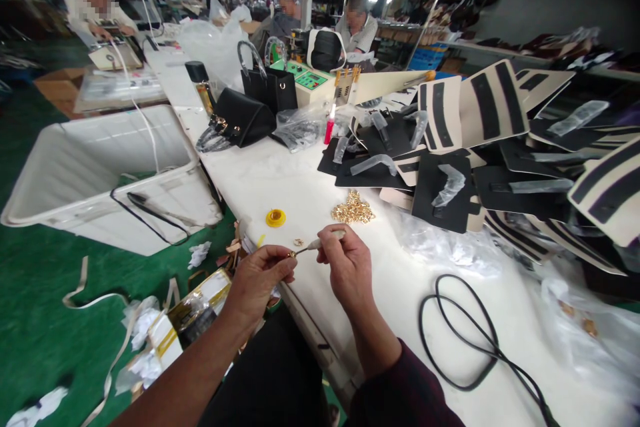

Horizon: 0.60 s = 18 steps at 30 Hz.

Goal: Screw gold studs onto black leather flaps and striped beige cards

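My left hand [256, 280] pinches a small gold-coloured metal fitting [292, 255] between thumb and fingertips, just over the near edge of the white table [295, 173]. In my right hand [350, 265] is a slim screwdriver [315, 244] with a pale handle. Its thin shaft points left and its tip meets the fitting; the exact contact is too small to make out. Just beyond the tool, a loose gold piece [299, 242] lies on the table. Farther back are a pile of gold metal fittings [353, 208] and a small round yellow container [275, 217].
Black panels [440, 190] with plastic-wrapped handles heap on the right. A black cable [463, 387] loops at front right. Black handbags [245, 117], a red-filled bottle [329, 125] and a green-panelled machine [310, 82] stand behind. A white bin [125, 207] is left. Several people work beyond.
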Available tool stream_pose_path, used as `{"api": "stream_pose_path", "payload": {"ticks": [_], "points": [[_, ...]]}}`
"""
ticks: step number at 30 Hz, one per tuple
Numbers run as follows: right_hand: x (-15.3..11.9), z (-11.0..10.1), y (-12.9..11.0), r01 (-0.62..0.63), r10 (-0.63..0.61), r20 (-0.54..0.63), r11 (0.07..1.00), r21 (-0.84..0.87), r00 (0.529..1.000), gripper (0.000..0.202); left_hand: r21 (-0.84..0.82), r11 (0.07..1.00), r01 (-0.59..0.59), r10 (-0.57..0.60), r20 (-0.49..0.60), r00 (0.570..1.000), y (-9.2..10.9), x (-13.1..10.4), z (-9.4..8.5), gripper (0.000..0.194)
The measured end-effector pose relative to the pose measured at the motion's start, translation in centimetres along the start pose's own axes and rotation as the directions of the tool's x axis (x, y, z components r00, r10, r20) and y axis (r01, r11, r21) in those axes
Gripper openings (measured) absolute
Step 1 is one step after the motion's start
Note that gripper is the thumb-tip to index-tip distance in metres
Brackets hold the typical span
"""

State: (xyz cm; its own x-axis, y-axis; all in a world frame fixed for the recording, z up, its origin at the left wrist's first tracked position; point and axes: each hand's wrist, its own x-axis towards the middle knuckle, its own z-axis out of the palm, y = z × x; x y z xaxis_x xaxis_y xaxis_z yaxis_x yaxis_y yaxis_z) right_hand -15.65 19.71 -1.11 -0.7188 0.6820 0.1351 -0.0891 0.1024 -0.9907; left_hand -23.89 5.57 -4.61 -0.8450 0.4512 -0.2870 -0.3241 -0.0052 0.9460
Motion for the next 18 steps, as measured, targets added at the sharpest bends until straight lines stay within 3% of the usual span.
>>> {"api": "stream_pose_path", "payload": {"ticks": [3,5,7,10,13,18], "points": [[0.4,-0.7,-0.2,0.008,-0.006,-0.051,0.999,0.038,0.999,0.022,0.078,0.997,-0.009,0.010,-0.008,1.000,-0.2,0.4,-0.3,0.039],[0.9,-1.3,-0.2,0.017,-0.009,-0.102,0.997,0.078,0.995,0.023,0.217,0.976,-0.036,0.038,-0.003,0.999,-0.1,0.9,-0.8,0.038],[1.4,-2.1,0.1,0.011,0.009,-0.157,0.992,0.127,0.988,0.024,0.419,0.903,-0.093,0.094,0.018,0.995,0.1,1.6,-1.3,0.035],[2.2,-3.3,1.0,-0.009,0.052,-0.223,0.982,0.186,0.973,0.026,0.661,0.721,-0.208,0.180,0.111,0.977,0.7,2.8,-1.8,0.029],[2.9,-4.1,2.0,-0.036,0.094,-0.270,0.977,0.212,0.958,0.029,0.738,0.604,-0.299,0.187,0.234,0.954,1.3,4.0,-1.8,0.027],[3.9,-5.3,3.5,-0.068,0.195,-0.326,0.929,0.363,0.925,0.029,0.776,0.508,-0.375,0.160,0.342,0.926,1.3,5.6,-1.4,0.025]]}}
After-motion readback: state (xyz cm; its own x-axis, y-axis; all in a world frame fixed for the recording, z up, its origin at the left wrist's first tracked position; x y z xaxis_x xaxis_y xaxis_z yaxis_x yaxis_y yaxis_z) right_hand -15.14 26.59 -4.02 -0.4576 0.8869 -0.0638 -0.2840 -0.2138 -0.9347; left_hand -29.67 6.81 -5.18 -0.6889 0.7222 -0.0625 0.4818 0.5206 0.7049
